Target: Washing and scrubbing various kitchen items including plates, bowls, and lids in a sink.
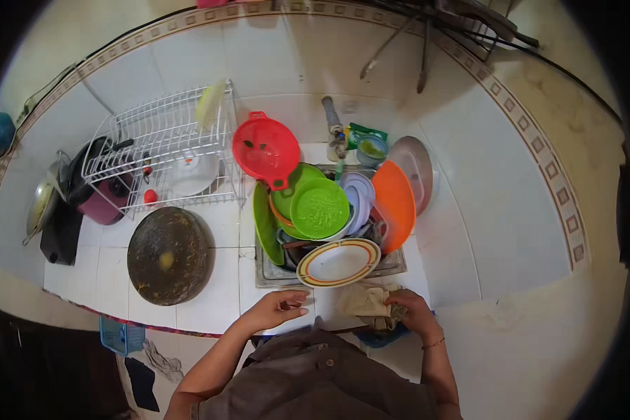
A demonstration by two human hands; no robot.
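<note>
My right hand grips a crumpled beige cloth at the front edge of the counter. Nothing is in my left hand; its fingers are apart and curved, just in front of the sink. A metal sink is heaped with dishes. At the front of the heap leans a white oval plate with a yellow and orange rim. Behind it sit a light-green plastic bowl, a red plastic colander, lilac dishes and an orange plastic dish. Items deeper in the sink are hidden.
A white wire dish rack and a purple rice cooker stand at the back left. A round, dark-stained slab lies left of the sink. Behind the sink are a tap and a small tub.
</note>
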